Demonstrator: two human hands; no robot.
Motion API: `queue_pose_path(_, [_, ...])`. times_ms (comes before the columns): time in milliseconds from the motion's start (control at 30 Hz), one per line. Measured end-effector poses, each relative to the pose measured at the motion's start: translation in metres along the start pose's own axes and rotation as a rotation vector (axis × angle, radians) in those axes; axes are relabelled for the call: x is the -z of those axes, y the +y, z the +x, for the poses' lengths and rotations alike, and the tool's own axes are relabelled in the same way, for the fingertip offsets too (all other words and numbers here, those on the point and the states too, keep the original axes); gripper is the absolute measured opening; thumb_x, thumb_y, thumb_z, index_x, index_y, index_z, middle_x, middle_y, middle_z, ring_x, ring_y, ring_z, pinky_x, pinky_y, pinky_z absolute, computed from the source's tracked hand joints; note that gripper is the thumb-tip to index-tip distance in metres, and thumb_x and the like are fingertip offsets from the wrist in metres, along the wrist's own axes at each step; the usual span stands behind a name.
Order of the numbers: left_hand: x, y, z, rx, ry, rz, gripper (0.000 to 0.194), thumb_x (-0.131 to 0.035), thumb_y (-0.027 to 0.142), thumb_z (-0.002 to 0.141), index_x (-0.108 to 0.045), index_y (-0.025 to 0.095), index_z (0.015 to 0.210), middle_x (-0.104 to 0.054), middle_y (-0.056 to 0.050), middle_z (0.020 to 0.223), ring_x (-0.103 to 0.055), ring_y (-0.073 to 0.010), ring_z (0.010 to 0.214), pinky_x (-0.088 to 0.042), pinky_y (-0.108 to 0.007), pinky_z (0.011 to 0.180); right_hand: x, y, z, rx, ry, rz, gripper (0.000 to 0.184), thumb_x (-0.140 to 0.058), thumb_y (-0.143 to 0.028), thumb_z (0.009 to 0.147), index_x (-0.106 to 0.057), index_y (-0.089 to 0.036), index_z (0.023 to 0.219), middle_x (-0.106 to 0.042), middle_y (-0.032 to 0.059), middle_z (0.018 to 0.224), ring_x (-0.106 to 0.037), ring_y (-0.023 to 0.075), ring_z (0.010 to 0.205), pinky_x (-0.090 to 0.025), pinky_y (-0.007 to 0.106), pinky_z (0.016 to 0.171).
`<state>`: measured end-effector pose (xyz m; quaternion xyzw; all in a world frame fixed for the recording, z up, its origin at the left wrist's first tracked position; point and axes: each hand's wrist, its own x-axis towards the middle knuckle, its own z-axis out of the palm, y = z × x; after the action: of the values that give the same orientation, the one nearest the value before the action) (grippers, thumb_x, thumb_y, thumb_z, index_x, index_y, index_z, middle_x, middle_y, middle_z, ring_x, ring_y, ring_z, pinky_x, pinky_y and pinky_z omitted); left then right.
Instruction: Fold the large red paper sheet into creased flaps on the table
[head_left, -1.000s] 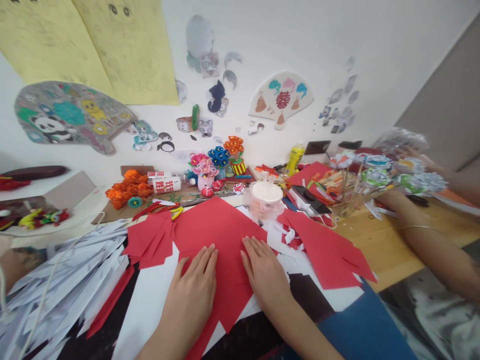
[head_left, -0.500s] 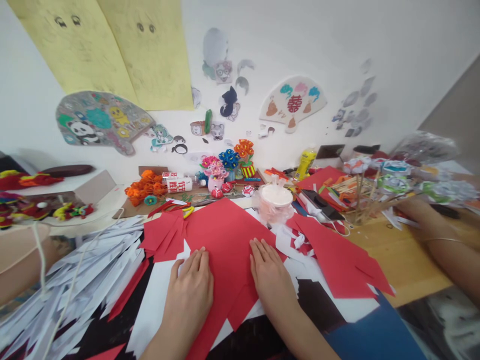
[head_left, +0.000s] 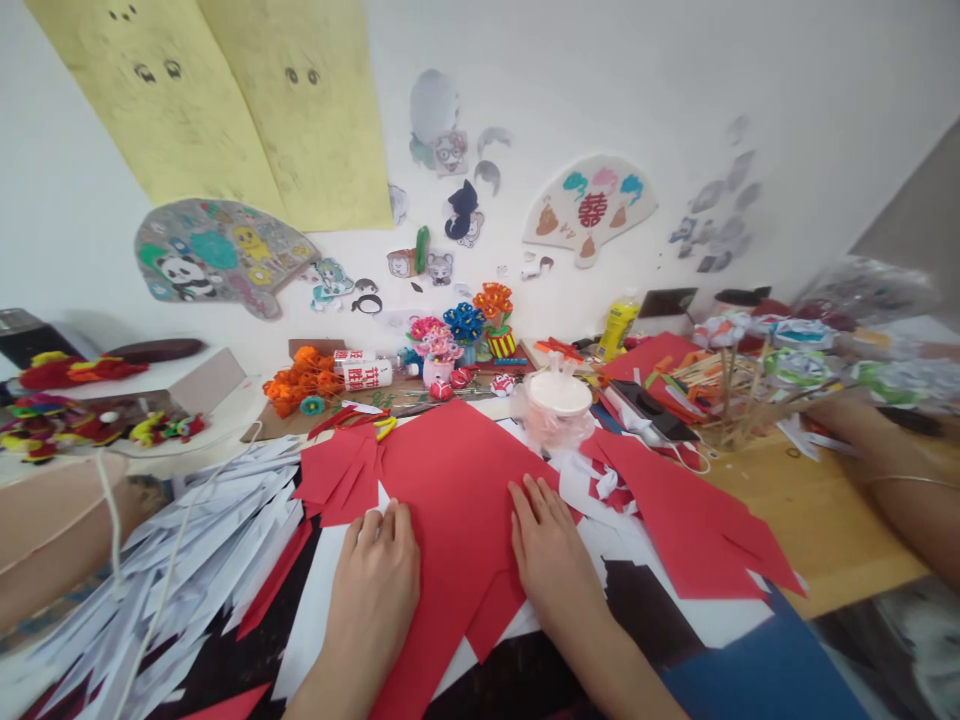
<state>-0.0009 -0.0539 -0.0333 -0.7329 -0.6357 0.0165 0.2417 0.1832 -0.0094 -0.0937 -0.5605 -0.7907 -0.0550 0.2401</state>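
A large sheet of red paper (head_left: 457,480) lies in front of me, its pointed corner facing the wall. My left hand (head_left: 379,565) rests on its left edge, fingers slightly bent and close together, the thumb hard to make out. On the right edge my right hand (head_left: 551,545) lies with its fingers stretched out flat. Both hands appear to press on the paper rather than grip it. A smaller red piece (head_left: 495,610) shows beside the sheet's lower right edge. Under the red sheet, white paper (head_left: 315,610) sticks out. Cut red pieces (head_left: 341,475) fan out beyond my left hand.
White paper strips (head_left: 202,540) are heaped at left. More red paper (head_left: 697,530) and a blue sheet (head_left: 772,660) lie at right. A lidded tub (head_left: 559,395), a bottle (head_left: 364,373) and craft flowers (head_left: 439,345) stand behind. Other people's arms (head_left: 911,490) reach in at both sides.
The view has shifted slightly, so everything sits a little further right and lower. My left fingers look more bent at the sheet's edge; my right hand stays on the red paper.
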Motion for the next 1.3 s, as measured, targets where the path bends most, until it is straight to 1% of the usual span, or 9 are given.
queue_pose_path(200, [0.019,-0.007,0.017,-0.002,-0.113,-0.024,0.028,-0.036,0.002,0.08,-0.062,0.013,0.085,-0.063,-0.01,0.071,-0.057,-0.0263,0.078,-0.039,-0.037,0.069,0.0,-0.003,0.002,0.019,-0.04,-0.061,0.044,-0.027,-0.016,0.09,-0.048,-0.004,0.126,-0.046,0.0202,0.132,-0.037,0.0304,0.127,-0.034,0.048,0.101])
queue_pose_path(400, [0.017,-0.01,0.048,-0.173,-0.18,-0.38,0.016,-0.048,0.026,0.084,-0.056,0.017,0.094,-0.06,-0.01,0.1,-0.053,-0.0257,0.093,-0.037,-0.037,0.076,0.001,-0.007,0.006,0.045,-0.07,-0.101,0.044,-0.031,-0.006,0.085,-0.049,0.001,0.124,-0.043,0.0234,0.133,-0.034,0.0334,0.128,-0.034,0.048,0.102])
queue_pose_path(500, [0.009,-0.015,0.06,-0.16,-0.288,-0.589,0.02,-0.058,0.033,0.078,-0.054,0.019,0.091,-0.06,-0.006,0.095,-0.053,-0.0229,0.091,-0.036,-0.032,0.073,0.007,-0.006,0.011,0.135,-0.073,-0.094,0.046,-0.034,0.001,0.08,-0.051,-0.003,0.122,-0.044,0.0212,0.133,-0.037,0.0321,0.126,-0.037,0.046,0.1])
queue_pose_path(667, [0.005,-0.023,0.066,-0.177,-0.354,-0.683,0.021,-0.067,0.034,0.068,-0.054,0.019,0.077,-0.061,-0.001,0.081,-0.054,-0.0177,0.079,-0.036,-0.025,0.065,0.018,-0.003,0.024,0.186,-0.046,0.123,0.03,-0.043,-0.009,0.084,-0.058,-0.01,0.11,-0.055,0.0183,0.121,-0.044,0.029,0.122,-0.041,0.045,0.097])
queue_pose_path(767, [0.011,-0.025,0.063,-0.178,-0.365,-0.732,0.018,-0.063,0.032,0.071,-0.052,0.019,0.078,-0.061,0.001,0.078,-0.055,-0.0147,0.072,-0.035,-0.022,0.059,0.026,0.001,0.037,0.186,-0.045,0.333,0.016,-0.054,-0.014,0.08,-0.06,-0.016,0.094,-0.059,0.013,0.112,-0.05,0.0274,0.114,-0.043,0.043,0.092])
queue_pose_path(933, [0.039,-0.03,0.055,-0.152,-0.294,-0.791,0.014,-0.056,0.032,0.078,-0.053,0.019,0.084,-0.063,0.001,0.077,-0.055,-0.0133,0.068,-0.034,-0.022,0.057,0.054,0.008,0.053,0.148,-0.131,0.636,0.007,-0.061,-0.017,0.078,-0.063,-0.019,0.084,-0.067,0.0032,0.083,-0.062,0.0183,0.079,-0.047,0.031,0.073])
queue_pose_path(1067, [0.069,-0.037,0.043,-0.207,-0.216,-0.842,0.027,-0.042,0.035,0.088,-0.06,0.02,0.076,-0.064,0.0,0.071,-0.054,-0.0119,0.063,-0.035,-0.021,0.058,0.092,0.01,0.05,0.167,-0.009,0.708,0.011,-0.062,-0.028,0.08,-0.066,-0.02,0.075,-0.067,0.0023,0.076,-0.061,0.0173,0.074,-0.045,0.029,0.068])
queue_pose_path(1167, [0.087,-0.042,0.033,-0.193,-0.108,-0.796,0.026,-0.044,0.034,0.087,-0.064,0.021,0.076,-0.066,0.0,0.068,-0.056,-0.0129,0.064,-0.038,-0.022,0.062,0.119,0.011,0.043,0.227,0.063,0.702,0.016,-0.061,-0.034,0.08,-0.068,-0.021,0.073,-0.066,0.0021,0.068,-0.06,0.0172,0.068,-0.045,0.029,0.064])
queue_pose_path(1300, [0.103,-0.048,0.023,-0.229,0.066,-0.756,0.021,-0.047,0.031,0.086,-0.067,0.024,0.084,-0.069,0.001,0.074,-0.059,-0.0133,0.066,-0.04,-0.023,0.063,0.139,0.015,0.037,0.293,0.148,0.772,0.01,-0.06,-0.026,0.081,-0.068,-0.022,0.078,-0.067,0.0022,0.071,-0.061,0.0153,0.067,-0.047,0.026,0.061])
